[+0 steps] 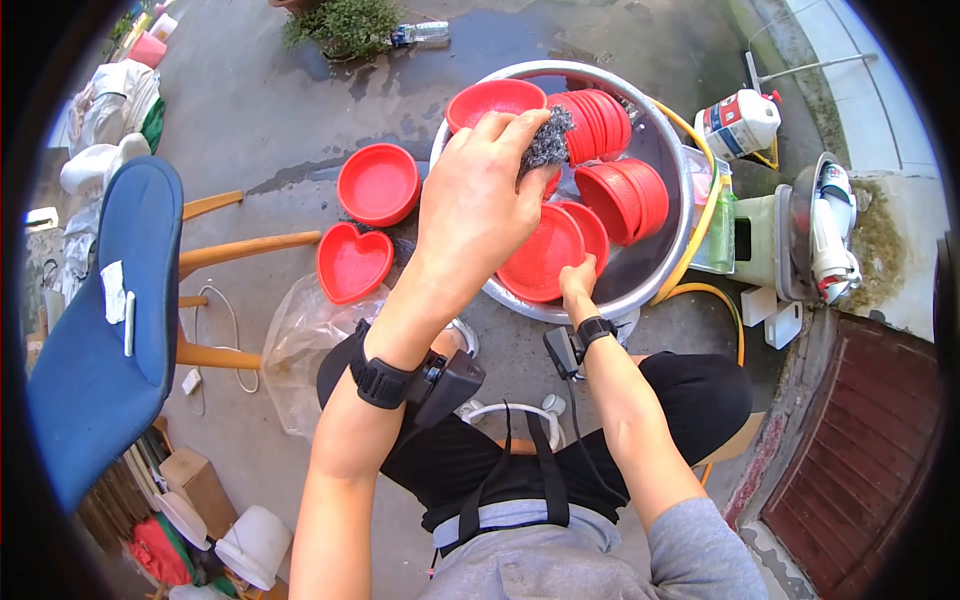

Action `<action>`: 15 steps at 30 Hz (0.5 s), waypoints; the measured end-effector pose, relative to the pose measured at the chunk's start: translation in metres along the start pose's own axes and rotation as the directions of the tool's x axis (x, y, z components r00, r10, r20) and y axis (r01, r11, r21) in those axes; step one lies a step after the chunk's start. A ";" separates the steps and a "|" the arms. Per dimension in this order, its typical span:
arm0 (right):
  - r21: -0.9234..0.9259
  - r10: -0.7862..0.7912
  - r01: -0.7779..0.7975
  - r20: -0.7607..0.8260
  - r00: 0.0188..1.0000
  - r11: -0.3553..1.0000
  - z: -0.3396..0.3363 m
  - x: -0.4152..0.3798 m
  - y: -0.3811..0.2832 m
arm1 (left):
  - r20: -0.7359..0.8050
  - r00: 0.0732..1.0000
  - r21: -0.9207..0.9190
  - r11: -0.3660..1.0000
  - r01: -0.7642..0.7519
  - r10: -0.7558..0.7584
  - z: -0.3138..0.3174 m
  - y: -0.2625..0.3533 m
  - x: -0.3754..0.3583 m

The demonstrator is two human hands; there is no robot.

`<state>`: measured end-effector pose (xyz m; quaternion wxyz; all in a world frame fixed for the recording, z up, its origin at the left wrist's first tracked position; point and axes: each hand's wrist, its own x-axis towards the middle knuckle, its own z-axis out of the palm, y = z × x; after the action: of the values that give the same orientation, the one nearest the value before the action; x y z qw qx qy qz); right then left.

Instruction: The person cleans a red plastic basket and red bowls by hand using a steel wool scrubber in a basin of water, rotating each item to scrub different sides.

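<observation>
My left hand [480, 205] is closed on a grey wire scrubber [548, 142], above the near left side of a large metal basin [684, 205]. At the basin's near rim, my right hand [577, 278] grips the edge of a round red bowl [540, 255] tilted toward me. Another red bowl [592, 235] shows just behind it. Inside the basin lie a nested row of red bowls [600, 122] and a second nested group [630, 198]. One more red bowl [495, 100] is at the basin's far left, partly hidden by my left hand.
On the ground left of the basin sit a round red dish [379, 184] and a heart-shaped red dish [355, 262], beside a clear plastic bag [300, 350]. A blue chair [110, 310] stands left. A yellow hose [706, 225] and white jug [742, 124] are at right.
</observation>
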<state>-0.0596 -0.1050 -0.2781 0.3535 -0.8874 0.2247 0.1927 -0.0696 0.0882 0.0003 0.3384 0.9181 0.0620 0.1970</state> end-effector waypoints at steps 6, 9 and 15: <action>-0.171 0.140 -0.136 0.009 0.990 0.976 -0.018 0.011 0.000 | 0.013 1.000 0.025 1.000 0.004 -0.004 0.000 0.004 -0.001; -0.207 0.126 -0.124 -0.005 0.992 0.970 -0.019 0.015 0.004 | 0.034 0.999 0.025 0.999 0.032 -0.033 -0.003 0.010 0.000; -0.307 0.128 -0.114 0.028 0.991 0.945 -0.016 0.021 0.001 | 0.045 0.999 0.018 1.000 0.017 -0.018 0.001 0.010 -0.002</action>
<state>-0.0394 -0.1228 -0.2784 0.2050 -0.9110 0.2379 0.2674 -0.0712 0.0796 0.0051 0.3331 0.9247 0.0641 0.1727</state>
